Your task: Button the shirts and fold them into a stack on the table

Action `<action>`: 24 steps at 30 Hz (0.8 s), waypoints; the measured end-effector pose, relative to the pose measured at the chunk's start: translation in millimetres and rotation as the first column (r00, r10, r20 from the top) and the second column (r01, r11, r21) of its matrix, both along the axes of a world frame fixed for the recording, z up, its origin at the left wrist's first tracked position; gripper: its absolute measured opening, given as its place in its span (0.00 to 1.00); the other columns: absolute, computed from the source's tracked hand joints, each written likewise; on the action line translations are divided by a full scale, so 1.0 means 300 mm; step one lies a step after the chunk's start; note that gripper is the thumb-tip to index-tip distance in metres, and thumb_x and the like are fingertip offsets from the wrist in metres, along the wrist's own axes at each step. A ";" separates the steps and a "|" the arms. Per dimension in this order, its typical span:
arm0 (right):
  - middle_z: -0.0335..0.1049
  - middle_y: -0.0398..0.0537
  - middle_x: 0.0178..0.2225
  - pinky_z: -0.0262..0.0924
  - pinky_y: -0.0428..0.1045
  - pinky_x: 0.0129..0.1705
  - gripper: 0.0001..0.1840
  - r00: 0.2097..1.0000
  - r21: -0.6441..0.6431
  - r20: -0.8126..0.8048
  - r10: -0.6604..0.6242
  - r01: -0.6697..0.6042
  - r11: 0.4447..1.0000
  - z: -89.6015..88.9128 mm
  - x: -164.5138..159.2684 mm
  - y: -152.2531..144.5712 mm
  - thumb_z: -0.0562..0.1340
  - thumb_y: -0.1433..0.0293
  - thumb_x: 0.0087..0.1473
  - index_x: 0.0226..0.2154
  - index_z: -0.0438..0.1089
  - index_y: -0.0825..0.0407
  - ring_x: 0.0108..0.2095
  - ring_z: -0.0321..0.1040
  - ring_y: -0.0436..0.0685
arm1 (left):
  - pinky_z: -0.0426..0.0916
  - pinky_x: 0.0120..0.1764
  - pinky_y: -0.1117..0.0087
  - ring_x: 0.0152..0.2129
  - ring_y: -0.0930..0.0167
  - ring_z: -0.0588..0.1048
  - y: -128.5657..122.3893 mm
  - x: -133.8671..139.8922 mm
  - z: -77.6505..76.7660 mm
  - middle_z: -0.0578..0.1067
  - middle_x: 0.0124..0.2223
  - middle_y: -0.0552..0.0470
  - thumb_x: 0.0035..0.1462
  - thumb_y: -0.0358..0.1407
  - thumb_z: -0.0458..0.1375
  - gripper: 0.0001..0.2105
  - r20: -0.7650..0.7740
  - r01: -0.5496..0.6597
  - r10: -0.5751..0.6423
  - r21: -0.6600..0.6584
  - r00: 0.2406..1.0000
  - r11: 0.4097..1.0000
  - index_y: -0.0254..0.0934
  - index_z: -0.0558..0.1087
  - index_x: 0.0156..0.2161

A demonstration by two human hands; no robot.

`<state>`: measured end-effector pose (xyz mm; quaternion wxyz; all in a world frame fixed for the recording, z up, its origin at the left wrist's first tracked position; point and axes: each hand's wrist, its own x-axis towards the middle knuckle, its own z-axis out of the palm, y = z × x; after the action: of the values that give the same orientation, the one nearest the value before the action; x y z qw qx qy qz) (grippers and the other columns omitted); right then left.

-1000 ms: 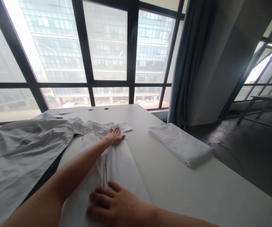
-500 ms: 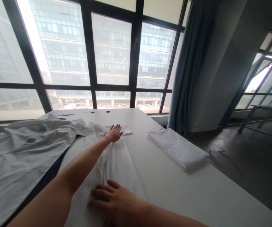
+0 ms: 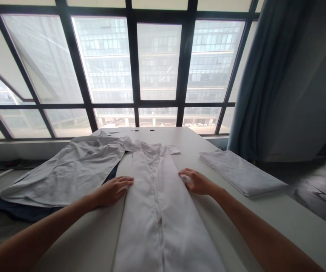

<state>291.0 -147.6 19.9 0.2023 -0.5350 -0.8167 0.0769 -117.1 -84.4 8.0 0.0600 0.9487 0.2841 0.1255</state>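
Garment on the far left: a loose white garment (image 3: 72,166) spreads over my side of the view, rumpled toward its far end, with dark navy cloth (image 3: 23,213) showing from under its near edge.
Left hand (image 3: 116,190): I see it palm down, fingers lying close together and reaching rightward, the thumb lower and a little apart; the fingertips meet the long left edge of the white strip of cloth. I cannot tell whether they pinch that edge.
White strip (image 3: 140,211): it lies flat on the white table (image 3: 106,238), directly between my two hands, running from the bottom of my view away toward the windows (image 3: 134,60). A creased seam runs down its middle; the far end is bunched, with a small flap poking out to the right.
Table holes: beyond that bunched end I make out two dark round holes (image 3: 152,130).
Right hand (image 3: 199,182): its fingers are bent, the index tip at the strip's right edge, about level with my left hand; I cannot tell whether cloth is caught in them.
Folded cloth (image 3: 242,172): a flat white bundle rests near the table's right edge, apart from the right hand.
Curtain (image 3: 270,87): blue-grey, hanging beyond the bundle.
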 end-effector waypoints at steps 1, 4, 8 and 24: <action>0.69 0.57 0.55 0.58 0.56 0.59 0.30 0.999 -0.009 -0.027 0.033 -0.033 0.999 -0.001 -0.005 -0.004 0.60 0.79 0.45 0.54 0.71 0.53 0.55 0.66 0.63 | 0.60 0.61 0.60 0.60 0.64 0.65 -0.034 -0.003 0.007 0.68 0.62 0.46 0.60 0.30 0.51 0.22 0.006 0.033 -0.033 -0.020 0.999 0.999 0.39 0.68 0.60; 0.62 0.58 0.61 0.55 0.59 0.62 0.33 0.997 -0.062 -0.036 0.072 -0.074 0.995 0.013 -0.029 -0.037 0.65 0.75 0.44 0.56 0.69 0.51 0.60 0.60 0.66 | 0.54 0.64 0.56 0.64 0.62 0.59 -0.108 0.002 0.039 0.64 0.65 0.48 0.57 0.29 0.54 0.26 -0.010 0.172 -0.174 -0.098 0.985 0.980 0.43 0.65 0.62; 0.52 0.57 0.66 0.50 0.64 0.63 0.38 0.996 -0.205 0.024 0.089 -0.082 0.975 0.057 -0.054 -0.096 0.71 0.66 0.40 0.57 0.69 0.46 0.65 0.50 0.72 | 0.47 0.65 0.51 0.66 0.58 0.53 -0.141 0.005 0.059 0.58 0.68 0.48 0.54 0.30 0.59 0.32 -0.024 0.256 -0.265 -0.187 0.964 0.948 0.46 0.61 0.65; 0.71 0.50 0.24 0.63 0.49 0.29 0.26 0.829 -0.445 -0.558 -0.037 -0.261 0.857 0.197 -0.108 -0.175 0.64 0.46 0.47 0.21 0.72 0.54 0.27 0.68 0.56 | 0.62 0.26 0.71 0.21 0.72 0.65 -0.260 0.052 0.233 0.67 0.21 0.53 0.44 0.51 0.62 0.19 0.475 0.125 0.443 -0.776 0.761 0.618 0.34 0.72 0.24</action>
<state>258.6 -200.1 78.9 0.2754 -0.4732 -0.7062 0.4490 -101.4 -162.4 77.8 0.5375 0.6984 0.3610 0.3051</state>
